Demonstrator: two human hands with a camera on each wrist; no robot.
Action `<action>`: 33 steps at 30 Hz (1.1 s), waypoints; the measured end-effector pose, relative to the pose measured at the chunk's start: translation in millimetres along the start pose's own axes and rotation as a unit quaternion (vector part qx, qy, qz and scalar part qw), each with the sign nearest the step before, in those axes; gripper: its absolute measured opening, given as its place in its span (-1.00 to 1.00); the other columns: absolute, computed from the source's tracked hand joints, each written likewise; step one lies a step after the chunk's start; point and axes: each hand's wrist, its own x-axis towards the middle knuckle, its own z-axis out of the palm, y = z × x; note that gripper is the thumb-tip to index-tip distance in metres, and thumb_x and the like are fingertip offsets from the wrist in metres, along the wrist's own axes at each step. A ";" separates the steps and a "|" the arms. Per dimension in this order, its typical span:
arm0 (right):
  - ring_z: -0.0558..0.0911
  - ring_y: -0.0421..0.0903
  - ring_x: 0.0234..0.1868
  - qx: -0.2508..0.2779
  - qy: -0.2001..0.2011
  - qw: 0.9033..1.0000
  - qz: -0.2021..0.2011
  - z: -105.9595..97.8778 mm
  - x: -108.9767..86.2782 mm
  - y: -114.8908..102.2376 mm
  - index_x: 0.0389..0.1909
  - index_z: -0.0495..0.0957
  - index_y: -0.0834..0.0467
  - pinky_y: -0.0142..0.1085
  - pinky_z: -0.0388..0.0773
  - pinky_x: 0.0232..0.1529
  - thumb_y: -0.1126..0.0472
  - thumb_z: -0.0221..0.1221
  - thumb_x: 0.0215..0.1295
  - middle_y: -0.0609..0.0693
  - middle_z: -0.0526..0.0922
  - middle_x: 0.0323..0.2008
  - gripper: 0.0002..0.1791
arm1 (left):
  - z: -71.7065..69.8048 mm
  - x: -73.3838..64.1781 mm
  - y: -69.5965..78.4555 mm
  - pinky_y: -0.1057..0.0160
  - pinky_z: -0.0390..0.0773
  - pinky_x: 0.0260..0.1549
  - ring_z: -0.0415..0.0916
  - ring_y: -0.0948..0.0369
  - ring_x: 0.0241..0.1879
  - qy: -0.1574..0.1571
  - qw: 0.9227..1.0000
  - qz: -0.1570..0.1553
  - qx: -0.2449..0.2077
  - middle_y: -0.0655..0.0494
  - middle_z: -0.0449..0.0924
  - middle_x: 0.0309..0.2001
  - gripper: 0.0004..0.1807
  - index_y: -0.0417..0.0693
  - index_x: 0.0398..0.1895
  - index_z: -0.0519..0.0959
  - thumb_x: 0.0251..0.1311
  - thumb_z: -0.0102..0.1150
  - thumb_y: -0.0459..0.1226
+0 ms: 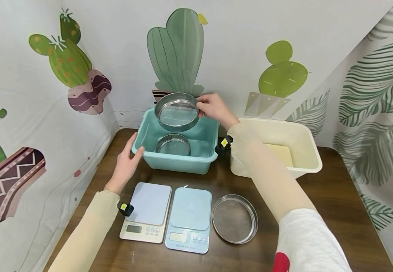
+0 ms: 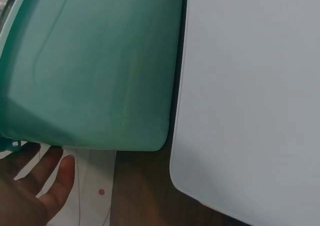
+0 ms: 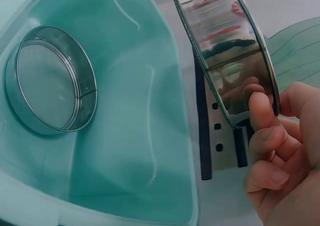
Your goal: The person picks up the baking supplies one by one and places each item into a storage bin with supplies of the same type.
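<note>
My right hand (image 1: 213, 107) pinches the rim of a round metal sieve (image 1: 178, 113) between thumb and fingers, holding it raised and tilted over the back of a teal basin (image 1: 182, 158). In the right wrist view the shiny side wall (image 3: 232, 55) of that sieve stands clear of the basin. A smaller-looking second sieve (image 1: 173, 145) lies inside the basin, on its bottom. At the basin's front left corner, my left hand (image 1: 125, 162) rests with its fingers extended along the rim. The left wrist view shows those fingers (image 2: 61, 183) spread beside the basin's end.
Two kitchen scales, one whitish (image 1: 150, 204) and one light blue (image 1: 191, 215), lie side by side in front of the basin. Right of them lies another round sieve (image 1: 235, 219). A cream bin (image 1: 313, 160) with a pale yellow item (image 1: 281, 154) inside stands at the right.
</note>
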 end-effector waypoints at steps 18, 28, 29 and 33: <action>0.51 -0.07 -0.64 -0.034 -0.032 0.999 -0.010 14.5 17.2 16.8 0.24 0.65 0.27 -0.40 0.39 -0.56 0.32 0.06 0.45 -0.09 0.61 -0.67 -0.58 | 2.6 -0.6 -0.6 -0.27 0.22 0.43 0.16 -0.07 0.54 0.001 1.000 0.009 -0.009 0.00 0.15 0.62 -0.26 0.42 0.69 0.04 0.55 0.05 0.08; 0.44 -0.19 -0.69 -0.064 -0.099 0.993 -0.008 28.0 23.0 19.6 0.39 0.52 0.25 -0.38 0.36 -0.52 0.26 0.04 0.50 -0.03 0.68 -0.61 -0.51 | 1.5 -0.9 -0.3 -0.26 0.24 0.42 0.18 -0.07 0.53 0.006 1.000 0.011 -0.007 0.00 0.16 0.61 -0.27 0.41 0.69 0.04 0.56 0.05 0.06; 0.44 -0.21 -0.69 -0.067 -0.105 0.992 -0.007 29.6 23.5 19.3 0.40 0.51 0.24 -0.38 0.36 -0.51 0.26 0.04 0.51 -0.02 0.69 -0.60 -0.51 | 1.5 -1.0 -0.3 -0.25 0.24 0.42 0.19 -0.07 0.53 0.007 1.000 0.011 -0.008 0.00 0.16 0.61 -0.27 0.41 0.69 0.04 0.56 0.04 0.06; 0.44 -0.21 -0.68 -0.083 -0.120 0.989 0.004 35.4 25.0 18.6 0.40 0.52 0.22 -0.34 0.38 -0.48 0.24 0.04 0.53 0.01 0.71 -0.57 -0.52 | 1.5 -1.0 -0.9 -0.27 0.23 0.41 0.18 -0.08 0.53 0.005 1.000 0.011 -0.007 -0.01 0.16 0.61 -0.27 0.39 0.69 0.03 0.57 0.03 0.05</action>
